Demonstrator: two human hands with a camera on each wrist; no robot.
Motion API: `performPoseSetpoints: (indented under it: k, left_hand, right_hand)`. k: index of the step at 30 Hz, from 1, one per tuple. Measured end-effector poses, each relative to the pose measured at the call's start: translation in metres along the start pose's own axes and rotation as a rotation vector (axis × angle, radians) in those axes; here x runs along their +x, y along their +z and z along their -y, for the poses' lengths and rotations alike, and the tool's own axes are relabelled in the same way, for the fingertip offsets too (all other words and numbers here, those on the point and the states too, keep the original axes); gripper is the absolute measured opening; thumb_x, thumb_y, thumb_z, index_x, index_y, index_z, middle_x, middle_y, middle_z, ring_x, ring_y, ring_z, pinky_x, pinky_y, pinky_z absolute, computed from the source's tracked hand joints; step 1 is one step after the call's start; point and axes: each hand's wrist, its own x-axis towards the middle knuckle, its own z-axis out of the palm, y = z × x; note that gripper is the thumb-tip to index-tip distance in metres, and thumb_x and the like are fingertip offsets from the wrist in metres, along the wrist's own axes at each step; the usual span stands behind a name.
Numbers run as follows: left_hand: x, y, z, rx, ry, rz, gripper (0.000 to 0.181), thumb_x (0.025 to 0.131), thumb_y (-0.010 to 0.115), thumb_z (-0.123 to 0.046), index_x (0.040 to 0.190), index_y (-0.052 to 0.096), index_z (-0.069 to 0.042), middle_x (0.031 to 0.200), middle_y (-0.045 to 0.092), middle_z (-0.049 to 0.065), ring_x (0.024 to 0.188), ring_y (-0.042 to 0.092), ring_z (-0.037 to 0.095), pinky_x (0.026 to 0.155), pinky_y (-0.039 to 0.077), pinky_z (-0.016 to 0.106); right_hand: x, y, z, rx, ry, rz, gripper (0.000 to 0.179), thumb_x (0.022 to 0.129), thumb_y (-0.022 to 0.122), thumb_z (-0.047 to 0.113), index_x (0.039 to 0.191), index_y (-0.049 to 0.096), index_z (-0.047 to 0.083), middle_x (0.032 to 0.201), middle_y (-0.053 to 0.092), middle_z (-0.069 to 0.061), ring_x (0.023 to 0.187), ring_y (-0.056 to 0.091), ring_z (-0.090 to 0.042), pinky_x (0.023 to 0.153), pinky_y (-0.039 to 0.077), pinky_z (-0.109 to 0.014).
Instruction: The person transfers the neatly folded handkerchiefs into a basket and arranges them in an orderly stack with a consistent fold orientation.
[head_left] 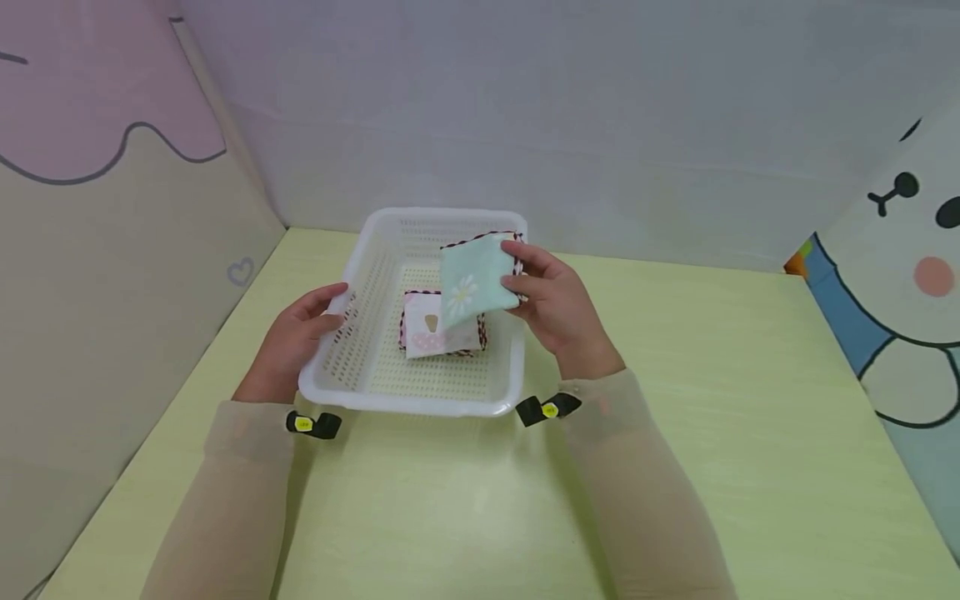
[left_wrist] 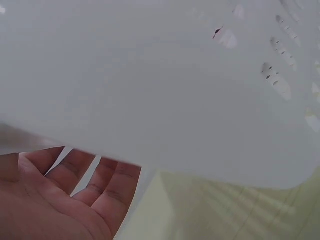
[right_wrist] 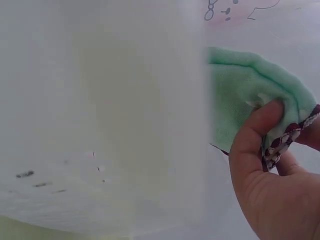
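A white plastic basket (head_left: 408, 406) with slotted walls is held at its left rim by my left hand (head_left: 288, 342). In the left wrist view, the fingers (left_wrist: 115, 197) of that hand reach beneath the basket rim; the thumb is hidden there. Between thumb and fingers, my right hand (head_left: 558, 312) pinches a folded mint-green cloth (head_left: 483, 267) with a daisy print and a dark red-and-white edging, above the basket's right side. Inside the basket lies a folded white-and-pink cloth (head_left: 442, 337) with similar edging, partly covered from view by the green one.
Pale yellow-green tabletop (head_left: 750, 433) spreads under and around the basket. A light wall covering (head_left: 637, 150) stands behind, with printed panels at the left and right. Each wrist wears a black band (head_left: 318, 425) with a yellow tag.
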Motion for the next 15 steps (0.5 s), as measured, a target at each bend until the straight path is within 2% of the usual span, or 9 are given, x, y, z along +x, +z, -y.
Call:
performPoseSetpoints:
  k: [8,15]
  left_hand:
    - [0.001,-0.003,0.001,0.054,0.019,0.008,0.05,0.108,0.053,-0.029,0.157,0.044,-0.03,0.159,0.039,0.004,0.125,0.055,0.034,0.086,0.059,0.035]
    - [0.004,-0.001,0.002,0.035,0.013,-0.004,0.048,0.108,0.053,-0.025,0.155,0.046,-0.03,0.154,0.043,0.001,0.123,0.055,0.032,0.087,0.058,0.034]
  right_hand:
    - [-0.001,0.002,0.006,0.019,-0.013,0.021,0.048,0.099,0.055,-0.011,0.146,0.053,-0.001,0.13,0.053,-0.009,0.101,0.059,-0.023,0.07,0.056,-0.023]
    - [0.003,0.007,0.013,0.026,-0.032,0.042,0.047,0.099,0.055,-0.012,0.145,0.053,-0.002,0.129,0.055,-0.009,0.098,0.059,-0.022,0.071,0.056,-0.024]
